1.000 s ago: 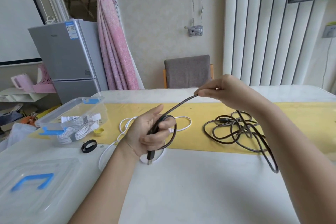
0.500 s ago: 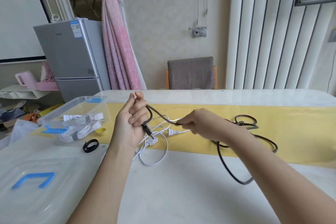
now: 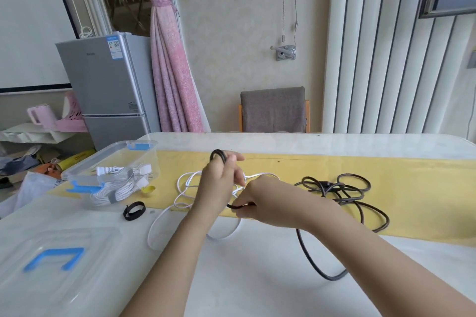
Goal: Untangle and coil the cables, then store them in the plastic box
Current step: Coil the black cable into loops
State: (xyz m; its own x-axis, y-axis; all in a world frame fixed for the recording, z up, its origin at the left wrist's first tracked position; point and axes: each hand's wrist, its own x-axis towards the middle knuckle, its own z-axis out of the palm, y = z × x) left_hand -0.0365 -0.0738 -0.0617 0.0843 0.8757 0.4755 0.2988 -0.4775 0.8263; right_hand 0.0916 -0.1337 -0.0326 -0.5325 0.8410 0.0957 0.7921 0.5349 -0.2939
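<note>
Slack of the black cable (image 3: 323, 184) lies tangled on the surface (image 3: 257, 280) to the right, while the left hand (image 3: 221, 180) grips its small upright loop and the right hand (image 3: 265, 201), just below, pinches the next length, the plastic box (image 3: 145, 159) sitting well left.

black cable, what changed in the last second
The right hand, which held the black cable raised and stretched away, came down and now pinches it low beside the left hand. The left hand kept its grip on the loops. The white cable and plastic box stayed put.
</note>
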